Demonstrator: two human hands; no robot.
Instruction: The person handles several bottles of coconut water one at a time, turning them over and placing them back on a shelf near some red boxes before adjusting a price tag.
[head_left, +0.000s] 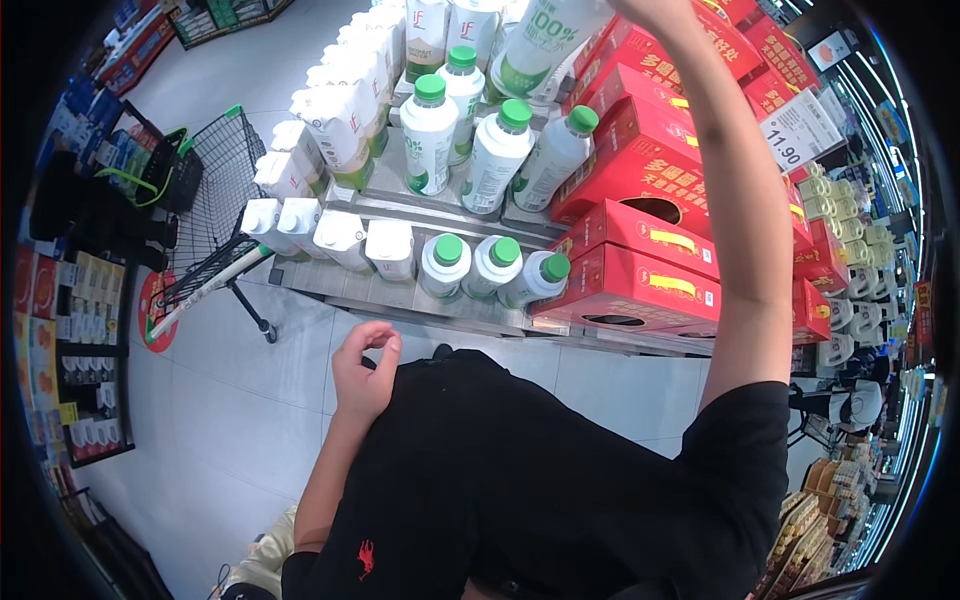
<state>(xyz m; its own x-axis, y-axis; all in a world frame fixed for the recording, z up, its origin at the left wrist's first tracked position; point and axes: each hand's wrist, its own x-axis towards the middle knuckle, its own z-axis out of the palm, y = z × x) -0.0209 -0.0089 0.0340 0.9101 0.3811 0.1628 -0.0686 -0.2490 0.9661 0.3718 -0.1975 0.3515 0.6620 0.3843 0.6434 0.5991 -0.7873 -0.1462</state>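
Note:
My right arm reaches up over a stepped store display, and my right hand (646, 9) is at the top edge, partly cut off, at the upper end of a large white and green bottle (536, 49). Its grip on the bottle is cut off by the frame's edge. My left hand (367, 369) hangs before my body, fingers loosely curled with a gap to the thumb, holding nothing. White bottles with green caps (429, 135) stand on the middle step, and several more (444, 266) on the lowest. White cartons of coconut water (337, 135) line the left side.
Red gift boxes with yellow handles (637, 289) are stacked right of the bottles. A price sign (801, 131) stands behind my right arm. A wire shopping cart (217, 195) is beyond the display's left end. Another person (259, 559) is at lower left. Wooden display edge (420, 315) faces me.

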